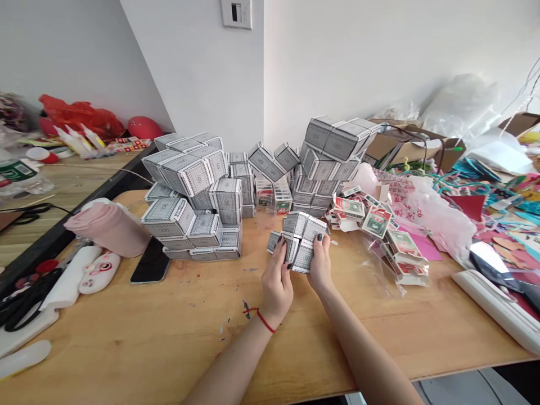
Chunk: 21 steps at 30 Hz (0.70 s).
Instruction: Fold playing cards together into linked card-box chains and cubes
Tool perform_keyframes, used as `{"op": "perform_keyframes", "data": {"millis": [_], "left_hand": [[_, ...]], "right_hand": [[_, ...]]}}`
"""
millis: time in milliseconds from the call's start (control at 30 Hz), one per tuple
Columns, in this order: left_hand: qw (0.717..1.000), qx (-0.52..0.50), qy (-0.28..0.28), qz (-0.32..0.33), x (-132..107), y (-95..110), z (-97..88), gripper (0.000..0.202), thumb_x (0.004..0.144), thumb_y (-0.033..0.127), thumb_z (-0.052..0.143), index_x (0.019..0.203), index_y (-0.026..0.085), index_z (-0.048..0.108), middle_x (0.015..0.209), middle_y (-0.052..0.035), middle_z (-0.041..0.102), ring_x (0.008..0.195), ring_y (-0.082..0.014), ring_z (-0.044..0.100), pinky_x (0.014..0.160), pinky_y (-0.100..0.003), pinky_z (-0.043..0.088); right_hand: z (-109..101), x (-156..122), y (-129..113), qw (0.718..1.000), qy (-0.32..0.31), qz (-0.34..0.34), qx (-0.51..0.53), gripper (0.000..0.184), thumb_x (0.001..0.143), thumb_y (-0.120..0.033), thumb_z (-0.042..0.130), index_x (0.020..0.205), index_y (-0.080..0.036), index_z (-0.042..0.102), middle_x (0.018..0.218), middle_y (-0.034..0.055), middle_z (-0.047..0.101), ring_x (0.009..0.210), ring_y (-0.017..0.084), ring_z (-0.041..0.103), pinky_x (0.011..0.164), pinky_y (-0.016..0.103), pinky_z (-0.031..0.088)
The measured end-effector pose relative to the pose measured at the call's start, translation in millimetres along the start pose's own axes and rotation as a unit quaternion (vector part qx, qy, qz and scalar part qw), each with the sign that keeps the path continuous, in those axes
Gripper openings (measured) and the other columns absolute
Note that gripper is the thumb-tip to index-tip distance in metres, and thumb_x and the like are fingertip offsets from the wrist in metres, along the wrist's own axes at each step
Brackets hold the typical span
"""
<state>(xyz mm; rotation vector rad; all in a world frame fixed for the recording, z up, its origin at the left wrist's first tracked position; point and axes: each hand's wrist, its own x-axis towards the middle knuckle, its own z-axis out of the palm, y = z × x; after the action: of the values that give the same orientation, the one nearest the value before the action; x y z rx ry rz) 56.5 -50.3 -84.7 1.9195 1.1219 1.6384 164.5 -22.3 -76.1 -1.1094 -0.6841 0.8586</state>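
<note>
In the middle of the head view, a small block made of folded grey-patterned playing cards point(302, 239) is held above the wooden table. My left hand point(277, 277) closes on its left side, with dark-nailed fingers against the cards and a red string on the wrist. On the right side, my right hand point(319, 264) grips the same block with thumb and fingers. Behind it stand a tall left stack of card blocks point(192, 191) and a right stack of card blocks point(324, 160). A V-shaped card piece point(272, 163) sits between them.
Opened card boxes point(377, 222) lie to the right beside a crumpled plastic bag point(434, 202). Upright card packs point(273, 197) stand at the back. A phone point(149, 263), a pink roll point(110, 228) and black scissors point(36, 301) lie left. A white long device point(498, 306) rests far right.
</note>
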Motion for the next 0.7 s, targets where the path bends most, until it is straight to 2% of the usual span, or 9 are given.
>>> {"op": "perform_keyframes", "data": {"millis": [167, 333, 533, 700], "left_hand": [[1.0, -0.01, 0.003, -0.021, 0, 7, -0.3, 0.043, 0.092, 0.018, 0.03, 0.135, 0.021, 0.036, 0.134, -0.01, 0.047, 0.125, -0.0193, 0.042, 0.102, -0.035, 0.04], [0.997, -0.03, 0.001, -0.069, 3, 11, -2.3, 0.039, 0.093, 0.022, 0.031, 0.129, 0.019, 0.045, 0.127, -0.0105, 0.054, 0.117, -0.02, 0.052, 0.096, -0.034, 0.046], [0.991, -0.04, 0.002, -0.124, 10, 3, -5.8, 0.036, 0.085, 0.028, 0.05, 0.119, 0.018, 0.054, 0.112, -0.0102, 0.064, 0.098, -0.0207, 0.064, 0.086, -0.034, 0.054], [0.99, -0.062, -0.006, -0.129, 18, -1, -11.9, 0.032, 0.082, 0.031, 0.054, 0.111, 0.018, 0.061, 0.103, -0.0092, 0.068, 0.088, -0.0205, 0.067, 0.08, -0.033, 0.056]], "right_hand": [[0, 0, -5, 0.999, 0.01, -0.018, -0.041, 0.032, 0.081, -0.052, 0.045, 0.103, -0.029, 0.046, 0.099, -0.0021, 0.052, 0.093, 0.016, 0.049, 0.089, 0.029, 0.037], [2, -4, -18, 0.992, 0.019, -0.083, -0.093, 0.035, 0.083, -0.051, 0.044, 0.108, -0.027, 0.046, 0.11, 0.0023, 0.051, 0.105, 0.019, 0.046, 0.097, 0.034, 0.032], [8, -10, -22, 0.98, -0.003, -0.178, -0.084, 0.043, 0.084, -0.044, 0.046, 0.122, -0.026, 0.038, 0.125, 0.0077, 0.047, 0.117, 0.02, 0.044, 0.101, 0.039, 0.03], [8, -11, -22, 0.975, -0.01, -0.201, -0.093, 0.045, 0.083, -0.043, 0.047, 0.124, -0.025, 0.038, 0.129, 0.0095, 0.045, 0.119, 0.022, 0.044, 0.102, 0.043, 0.031]]}}
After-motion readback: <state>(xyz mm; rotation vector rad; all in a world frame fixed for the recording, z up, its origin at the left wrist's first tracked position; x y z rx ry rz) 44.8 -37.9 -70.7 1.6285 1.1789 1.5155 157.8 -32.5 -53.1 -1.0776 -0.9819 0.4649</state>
